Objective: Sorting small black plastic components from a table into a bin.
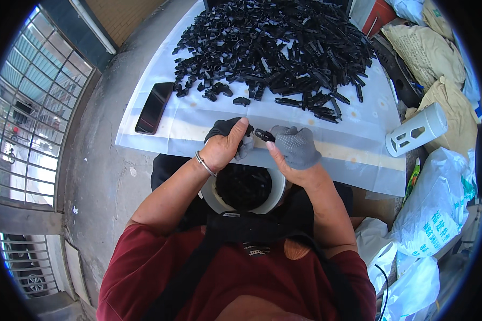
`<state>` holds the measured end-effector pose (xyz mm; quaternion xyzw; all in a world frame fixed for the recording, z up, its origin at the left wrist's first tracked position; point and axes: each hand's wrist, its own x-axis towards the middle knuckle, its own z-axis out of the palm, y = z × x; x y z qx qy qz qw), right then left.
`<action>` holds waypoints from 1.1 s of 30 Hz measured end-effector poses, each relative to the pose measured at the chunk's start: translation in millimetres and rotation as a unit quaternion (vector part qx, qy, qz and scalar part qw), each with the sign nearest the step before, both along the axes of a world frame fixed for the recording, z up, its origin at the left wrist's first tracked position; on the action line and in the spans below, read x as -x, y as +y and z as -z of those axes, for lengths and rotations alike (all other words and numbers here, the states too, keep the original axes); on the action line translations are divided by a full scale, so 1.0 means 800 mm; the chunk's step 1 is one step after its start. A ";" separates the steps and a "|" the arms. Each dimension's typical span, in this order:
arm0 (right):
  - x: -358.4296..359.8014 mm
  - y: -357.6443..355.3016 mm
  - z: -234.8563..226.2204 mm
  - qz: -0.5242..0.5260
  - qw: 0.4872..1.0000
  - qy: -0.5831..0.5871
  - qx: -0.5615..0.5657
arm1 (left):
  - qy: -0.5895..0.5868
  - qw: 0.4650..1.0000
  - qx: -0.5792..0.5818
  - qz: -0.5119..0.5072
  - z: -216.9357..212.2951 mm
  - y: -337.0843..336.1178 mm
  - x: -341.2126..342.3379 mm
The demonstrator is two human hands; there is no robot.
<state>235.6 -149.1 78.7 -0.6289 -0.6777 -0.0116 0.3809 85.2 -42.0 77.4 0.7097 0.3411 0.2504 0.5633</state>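
My right hand [296,148], in a grey dotted glove with the thumb bare, pinches a small black plastic piece [263,135] that points toward my left hand. My left hand [226,140] is curled closed just beside it, its fingers in a dark glove and its thumb bare. Whatever it grips is hidden in the dark fingers. Both hands are above the near edge of the covered table [198,115]. Below them, between my legs, a white bucket [213,200] holds black pieces [243,187]. A large heap of black plastic pieces [273,48] covers the table's far part.
A dark phone [154,108] lies on the table's left side. At the right edge lies a white cylinder with cut-outs [416,129]. Beige sacks [426,53] and white plastic bags [434,203] crowd the right. A barred window [32,112] stands left.
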 end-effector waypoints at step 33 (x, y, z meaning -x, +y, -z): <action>-0.061 0.077 0.011 0.248 0.943 -0.205 0.084 | 0.227 0.840 -0.490 -0.057 0.021 0.098 -0.032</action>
